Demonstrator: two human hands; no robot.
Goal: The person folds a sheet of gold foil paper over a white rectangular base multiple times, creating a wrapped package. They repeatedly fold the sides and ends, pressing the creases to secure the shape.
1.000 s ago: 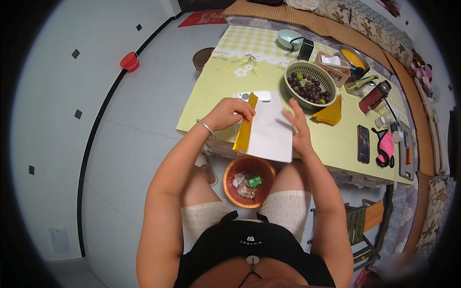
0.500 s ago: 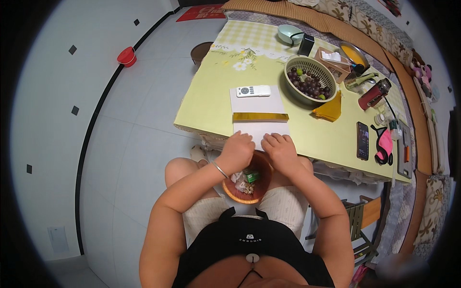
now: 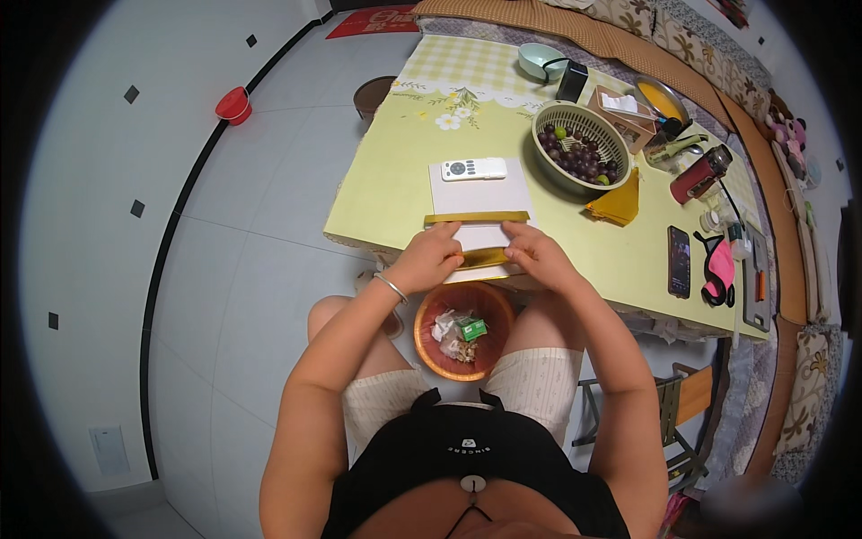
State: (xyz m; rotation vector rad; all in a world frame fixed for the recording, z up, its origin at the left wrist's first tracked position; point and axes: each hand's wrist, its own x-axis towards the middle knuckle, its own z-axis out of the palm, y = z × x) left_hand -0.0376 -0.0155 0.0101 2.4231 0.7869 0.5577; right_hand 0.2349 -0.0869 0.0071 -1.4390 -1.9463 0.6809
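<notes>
A sheet of gold paper [image 3: 486, 259] with a pale side showing lies at the table's near edge, and both my hands are on it. My left hand [image 3: 429, 258] holds its left end, the index finger reaching forward and the thumb against the gold part. At its right end my right hand [image 3: 537, 253] pinches in the same manner. Just beyond my fingertips runs a narrow gold strip [image 3: 476, 217]; whether it joins the held paper I cannot tell. Beneath is a white sheet or board [image 3: 503, 190], with a white remote control [image 3: 474, 169] on its far part.
A basket of grapes [image 3: 582, 153] stands to the right, with folded gold paper [image 3: 615, 205] beside it. Farther right are a phone [image 3: 679, 261], a pink-and-black item [image 3: 718, 268] and a red flask [image 3: 700, 175]. Below the edge, between my knees, stands a waste bin [image 3: 424, 349] holding rubbish.
My hands have moved forward from the table edge and slightly apart. A gold part of the paper now shows between my thumbs, and the far gold strip has shifted slightly left.
</notes>
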